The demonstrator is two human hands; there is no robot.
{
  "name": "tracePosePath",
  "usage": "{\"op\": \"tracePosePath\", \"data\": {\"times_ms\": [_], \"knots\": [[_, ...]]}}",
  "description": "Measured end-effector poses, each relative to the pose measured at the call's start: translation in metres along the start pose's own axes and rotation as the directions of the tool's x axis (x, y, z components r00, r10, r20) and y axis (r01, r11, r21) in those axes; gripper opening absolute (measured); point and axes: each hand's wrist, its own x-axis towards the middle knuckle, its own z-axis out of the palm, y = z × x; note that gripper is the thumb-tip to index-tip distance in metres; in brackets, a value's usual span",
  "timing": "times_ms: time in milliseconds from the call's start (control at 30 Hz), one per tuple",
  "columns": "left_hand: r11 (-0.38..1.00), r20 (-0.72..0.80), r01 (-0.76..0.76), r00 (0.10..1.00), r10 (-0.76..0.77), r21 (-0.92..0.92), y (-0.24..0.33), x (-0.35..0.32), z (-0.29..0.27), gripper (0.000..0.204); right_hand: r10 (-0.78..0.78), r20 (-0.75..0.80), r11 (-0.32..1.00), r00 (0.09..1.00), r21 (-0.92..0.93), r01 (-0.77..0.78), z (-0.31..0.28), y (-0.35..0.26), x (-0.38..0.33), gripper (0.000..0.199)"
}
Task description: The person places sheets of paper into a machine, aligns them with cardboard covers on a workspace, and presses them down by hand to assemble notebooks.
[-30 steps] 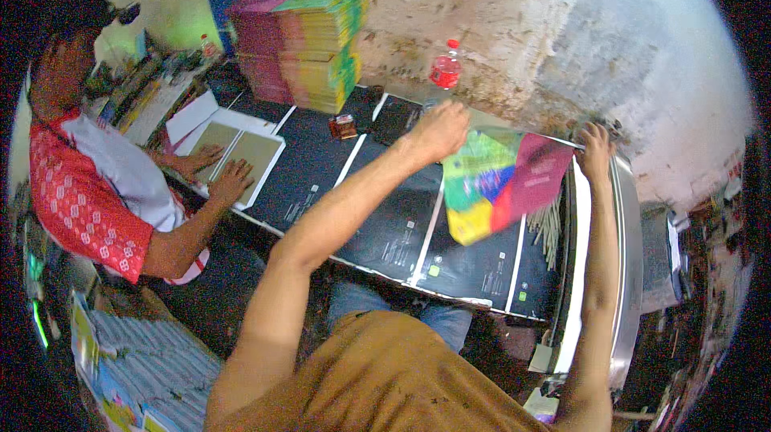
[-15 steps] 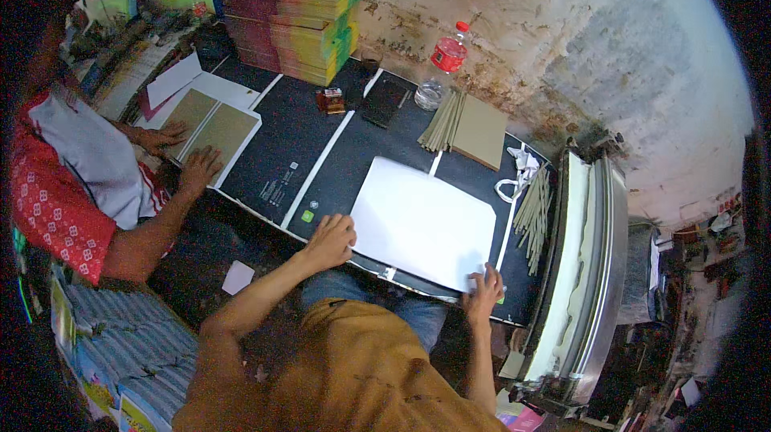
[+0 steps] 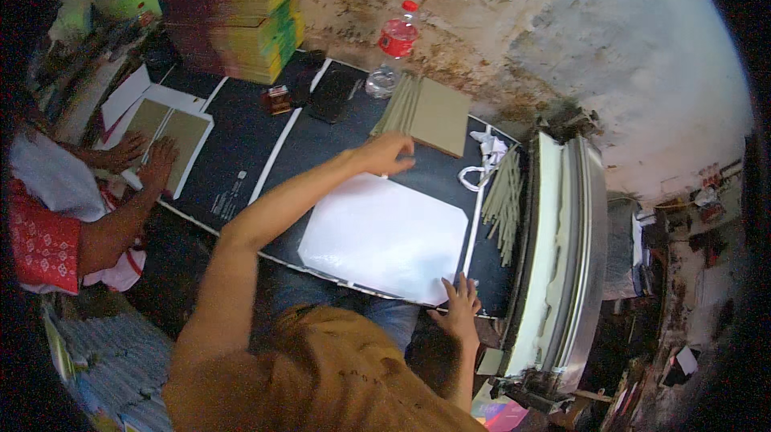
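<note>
A white sheet (image 3: 385, 235) with cut corners and a glossy face lies flat on the dark table in front of me. My left hand (image 3: 384, 154) is stretched over its far edge, beside the grey-brown board strips (image 3: 397, 107) and the stack of boards (image 3: 442, 115). Its thumb and fingers are apart, with nothing visible in them. At the sheet's near right corner rests my right hand (image 3: 458, 307), fingers spread over the table's front edge.
To the right lie white scraps (image 3: 486, 151), loose thin strips (image 3: 503, 203) and a long roller machine (image 3: 562, 247). A bottle (image 3: 393, 50), a black phone (image 3: 335, 95) and a tall colourful stack (image 3: 237, 22) stand or lie further back. At left, a co-worker's hands (image 3: 157, 160) press boards (image 3: 183, 143).
My left hand has moved from the sheet's near left corner to beyond its far edge, by the board strips. My right hand stays at the near right corner. The view has shifted.
</note>
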Motion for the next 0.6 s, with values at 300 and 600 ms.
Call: {"op": "tracePosePath", "data": {"times_ms": [300,600], "knots": [[0.799,-0.268,0.145,0.963,0.021,0.584,-0.097,0.129,0.074,0.051,0.193,-0.227,0.947,0.955,0.296,-0.121,0.026,-0.004,-0.102,0.066],[0.869,-0.042,0.193,0.980,-0.195,0.456,-0.055,0.128,0.054,0.047,0.057,-0.395,0.958,0.917,0.281,0.062,0.000,-0.014,-0.073,0.057]]}}
